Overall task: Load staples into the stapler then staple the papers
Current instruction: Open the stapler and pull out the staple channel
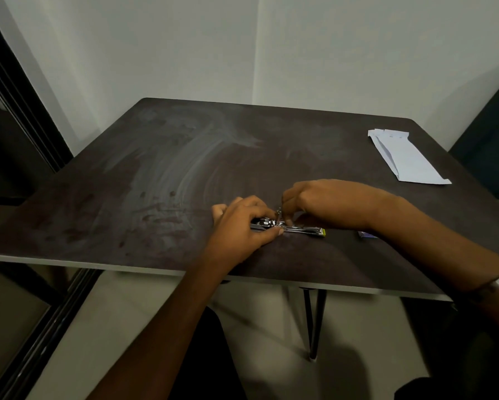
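1. The stapler (285, 226) is laid near the front edge of the table (127, 183), gripped at its left end by the left hand (242, 223); the right hand (326, 202) is pinched closed over its middle, on what cannot be told
2. The stapler is seen as long, shiny metal with a yellow-green tip
3. The white folded papers (404, 157) are left well apart at the far right; a small purple box (365, 234) is partly hidden behind the right forearm

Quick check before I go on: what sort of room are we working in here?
Probably a plain room in a home or small office: a dark table pushed into a bare white wall corner, tiled floor, a dark chair at the right.
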A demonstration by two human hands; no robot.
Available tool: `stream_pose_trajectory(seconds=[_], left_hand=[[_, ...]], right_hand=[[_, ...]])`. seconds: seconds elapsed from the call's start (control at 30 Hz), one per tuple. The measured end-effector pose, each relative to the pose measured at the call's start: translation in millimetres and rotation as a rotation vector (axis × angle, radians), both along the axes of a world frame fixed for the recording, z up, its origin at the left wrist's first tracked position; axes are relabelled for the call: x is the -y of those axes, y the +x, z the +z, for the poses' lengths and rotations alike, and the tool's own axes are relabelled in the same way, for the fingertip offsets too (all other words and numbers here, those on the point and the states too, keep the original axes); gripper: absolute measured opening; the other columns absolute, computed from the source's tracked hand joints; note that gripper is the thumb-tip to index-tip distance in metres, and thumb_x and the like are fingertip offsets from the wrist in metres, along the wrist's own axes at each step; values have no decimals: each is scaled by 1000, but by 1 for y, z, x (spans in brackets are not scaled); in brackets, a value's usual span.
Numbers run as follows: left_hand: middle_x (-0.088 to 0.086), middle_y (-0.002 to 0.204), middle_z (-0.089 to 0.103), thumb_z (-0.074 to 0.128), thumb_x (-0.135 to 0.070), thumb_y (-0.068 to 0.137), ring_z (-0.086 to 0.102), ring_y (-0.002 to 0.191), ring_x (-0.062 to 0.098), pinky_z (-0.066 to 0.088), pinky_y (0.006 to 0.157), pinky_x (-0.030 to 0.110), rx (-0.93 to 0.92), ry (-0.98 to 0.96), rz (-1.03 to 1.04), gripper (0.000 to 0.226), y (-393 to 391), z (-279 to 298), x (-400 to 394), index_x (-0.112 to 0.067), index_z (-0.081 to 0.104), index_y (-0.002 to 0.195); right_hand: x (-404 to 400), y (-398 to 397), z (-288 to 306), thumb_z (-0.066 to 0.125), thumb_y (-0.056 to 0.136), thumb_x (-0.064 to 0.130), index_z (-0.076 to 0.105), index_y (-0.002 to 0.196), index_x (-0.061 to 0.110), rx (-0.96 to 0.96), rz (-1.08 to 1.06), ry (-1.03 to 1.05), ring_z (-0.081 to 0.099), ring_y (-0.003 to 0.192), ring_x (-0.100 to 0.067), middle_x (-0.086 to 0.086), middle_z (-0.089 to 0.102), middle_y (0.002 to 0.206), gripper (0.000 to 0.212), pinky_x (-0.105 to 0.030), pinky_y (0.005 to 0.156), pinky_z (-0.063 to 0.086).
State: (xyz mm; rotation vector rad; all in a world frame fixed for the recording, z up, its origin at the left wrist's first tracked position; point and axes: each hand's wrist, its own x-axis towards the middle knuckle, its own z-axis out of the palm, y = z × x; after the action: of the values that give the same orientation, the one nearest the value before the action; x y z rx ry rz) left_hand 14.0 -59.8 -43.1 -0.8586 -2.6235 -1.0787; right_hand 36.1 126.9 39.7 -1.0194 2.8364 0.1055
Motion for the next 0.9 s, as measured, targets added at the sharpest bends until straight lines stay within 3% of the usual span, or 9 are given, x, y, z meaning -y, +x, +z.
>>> stream_pose_trajectory(seconds=[0.23, 0.5, 0.7, 0.9], left_hand=[[-18, 99, 62, 71, -50, 76, 50, 100, 3, 18, 79, 31, -5, -1, 6, 19, -1, 0, 0, -35, 71, 88], [-17, 99, 62, 71, -49, 76, 49, 98, 2, 19, 81, 32, -1, 8, 1, 18, 1, 0, 0, -36, 71, 88], [-18, 99, 62, 71, -50, 76, 50, 98, 2, 20, 83, 33, -7, 12, 2, 18, 0, -2, 0, -36, 70, 88], [-20, 96, 60, 72, -49, 75, 50, 96, 1, 20, 82, 32, -20, 12, 1, 16, 0, -3, -2, -38, 70, 87]], right_hand=[[-1, -8, 4, 57, 87, 12, 59, 80, 22, 125, -5, -12, 57, 85, -14, 6, 58, 89, 13, -40, 77, 51], [-12, -2, 7, 61, 84, 7, 64, 88, 20, 157, -82, -145, 58, 82, -11, 8, 59, 90, 14, -29, 77, 50], [-26, 15, 8, 64, 86, 14, 62, 85, 25, 136, -209, -281, 57, 75, -7, 8, 60, 89, 12, -10, 64, 41], [-26, 40, 4, 70, 83, 22, 65, 82, 32, 296, -318, -322, 61, 76, -8, 8, 67, 85, 12, -14, 66, 46]])
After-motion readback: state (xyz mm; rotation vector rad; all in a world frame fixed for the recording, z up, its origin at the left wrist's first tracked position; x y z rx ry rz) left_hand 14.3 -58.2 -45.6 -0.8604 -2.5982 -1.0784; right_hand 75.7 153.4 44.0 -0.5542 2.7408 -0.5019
